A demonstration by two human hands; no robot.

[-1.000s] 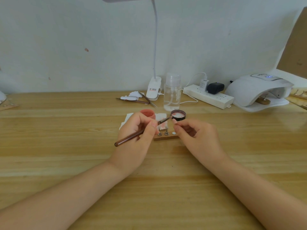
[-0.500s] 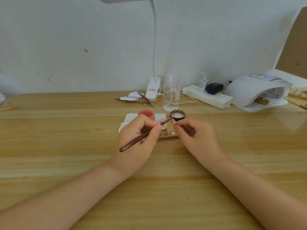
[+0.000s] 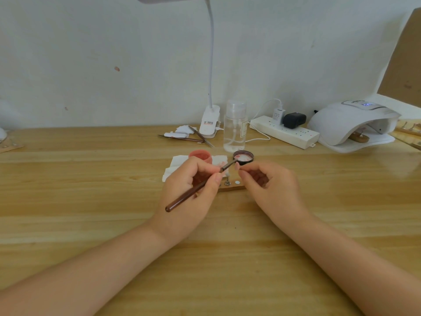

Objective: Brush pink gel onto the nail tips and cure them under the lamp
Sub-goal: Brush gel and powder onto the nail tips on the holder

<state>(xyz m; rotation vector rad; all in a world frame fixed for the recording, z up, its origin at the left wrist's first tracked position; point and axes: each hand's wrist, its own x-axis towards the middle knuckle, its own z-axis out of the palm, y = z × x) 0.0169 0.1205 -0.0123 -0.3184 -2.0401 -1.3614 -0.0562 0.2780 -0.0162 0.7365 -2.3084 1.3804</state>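
My left hand (image 3: 182,215) grips a brown brush (image 3: 189,197) like a pen, its tip reaching into a dark lid (image 3: 243,157) that holds pale pink gel. Just behind my left fingers stands a pink gel jar (image 3: 200,156). My right hand (image 3: 273,190) has its fingers curled, and thumb and forefinger pinch a small nail tip that is mostly hidden. A wooden holder strip (image 3: 230,187) with metal pins lies between my hands. The white curing lamp (image 3: 346,124) sits at the far right with a wooden strip inside.
A white tissue (image 3: 175,165) lies under the jar. Behind stand a clear bottle (image 3: 234,131), a clip desk lamp (image 3: 209,123), a power strip (image 3: 284,132) with plugs, and thin tools (image 3: 182,137). More wooden strips lie at the far right edge.
The brush handle has tilted lower in my left hand while its tip stays at the lid. My right hand has barely moved.
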